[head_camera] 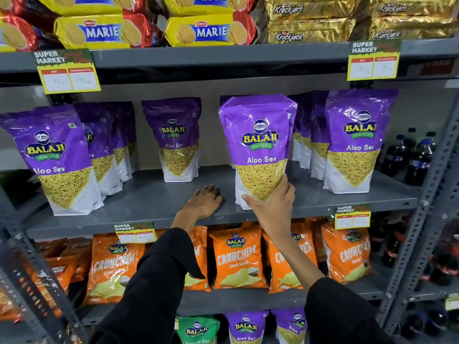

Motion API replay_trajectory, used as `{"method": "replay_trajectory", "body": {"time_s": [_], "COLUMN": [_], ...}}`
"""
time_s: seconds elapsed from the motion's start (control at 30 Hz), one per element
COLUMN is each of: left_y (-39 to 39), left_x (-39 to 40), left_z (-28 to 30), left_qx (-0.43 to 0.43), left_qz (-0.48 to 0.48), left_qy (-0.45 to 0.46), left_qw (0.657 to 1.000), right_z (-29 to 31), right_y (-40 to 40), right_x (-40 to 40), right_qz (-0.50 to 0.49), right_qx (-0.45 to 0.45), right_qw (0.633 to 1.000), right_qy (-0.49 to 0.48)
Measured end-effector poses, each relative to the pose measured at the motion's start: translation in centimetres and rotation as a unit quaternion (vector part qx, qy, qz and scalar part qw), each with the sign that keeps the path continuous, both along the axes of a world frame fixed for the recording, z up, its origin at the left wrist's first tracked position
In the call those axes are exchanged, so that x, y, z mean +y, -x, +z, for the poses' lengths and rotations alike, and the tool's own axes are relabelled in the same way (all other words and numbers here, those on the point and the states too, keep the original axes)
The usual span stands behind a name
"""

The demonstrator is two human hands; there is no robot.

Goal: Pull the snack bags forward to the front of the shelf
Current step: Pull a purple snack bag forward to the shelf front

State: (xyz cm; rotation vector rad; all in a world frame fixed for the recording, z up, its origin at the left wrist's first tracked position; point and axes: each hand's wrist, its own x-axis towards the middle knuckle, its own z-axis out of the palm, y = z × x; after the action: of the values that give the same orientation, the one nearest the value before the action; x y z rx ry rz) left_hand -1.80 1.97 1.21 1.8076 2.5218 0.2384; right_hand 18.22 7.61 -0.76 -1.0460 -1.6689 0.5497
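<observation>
I'm looking at a grey slotted-steel rack [422, 219] in a shop, plain beige wall [211, 90] behind it, yellow price tags [72, 78] clipped on the shelf edges.

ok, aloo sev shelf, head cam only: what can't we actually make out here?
- Price tags: handwritten figures too blurred to read.
- Bag rows behind the front purple bags: count hidden by the bags in front.
- Right hand on the held Aloo Sev bag: fingertips behind the bag hidden.
- Left hand: palm down on the shelf; underside unseen.
- Dark bottles: labels too small.
</observation>
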Motion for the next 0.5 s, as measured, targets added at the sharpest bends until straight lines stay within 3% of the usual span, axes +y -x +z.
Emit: {"method": "replay_trajectory", "body": {"time_s": [0.5], "left_y": [-0.2], "left_x": [-0.4], "left_z": [0.2], "left_qx": [0.004], "left_qz": [-0.006], "left_qy": [0.008], "left_qw": [1.000], "right_z": [0.9], "right_y": [2.6], "right_x": [2.0], "right_qz": [-0.016], "right_qx": [0.007], "right_qw": [1.000], "right_qy": [0.014]}}
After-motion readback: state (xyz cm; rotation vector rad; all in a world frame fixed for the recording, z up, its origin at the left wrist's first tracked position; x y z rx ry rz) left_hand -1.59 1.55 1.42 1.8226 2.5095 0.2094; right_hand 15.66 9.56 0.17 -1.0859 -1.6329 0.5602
